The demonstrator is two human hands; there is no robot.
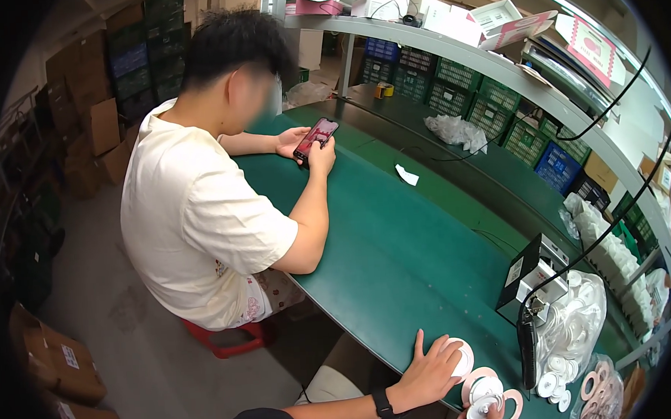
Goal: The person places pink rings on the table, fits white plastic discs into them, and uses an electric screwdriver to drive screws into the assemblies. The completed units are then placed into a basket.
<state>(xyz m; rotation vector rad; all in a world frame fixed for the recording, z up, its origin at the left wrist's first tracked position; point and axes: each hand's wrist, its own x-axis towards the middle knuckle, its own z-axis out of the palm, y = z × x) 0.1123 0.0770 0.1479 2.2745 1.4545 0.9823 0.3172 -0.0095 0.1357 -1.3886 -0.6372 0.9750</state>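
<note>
My left hand (pixel 425 376), with a black band at its wrist, is over the near edge of the green table (pixel 397 259). Its thumb and index finger close on a round white disc with a pink rim (pixel 466 359), while its other fingers spread out. Only the fingertips of my right hand (pixel 496 415) show at the lower edge. They hold a small white disc (pixel 480 409). Beside it are another white disc (pixel 485 389), a pink disc (pixel 477 373) and a flat pink ring (pixel 513 407).
A clear bag of white parts (pixel 576 319), a black box (pixel 529 276), loose white discs (pixel 558 376) and a bag of pink rings (pixel 601 385) crowd the right. A seated person (pixel 208 207) holds a phone (pixel 316 140). A shelf (pixel 448 43) with boxes runs behind; a black cable (pixel 606 231) hangs down.
</note>
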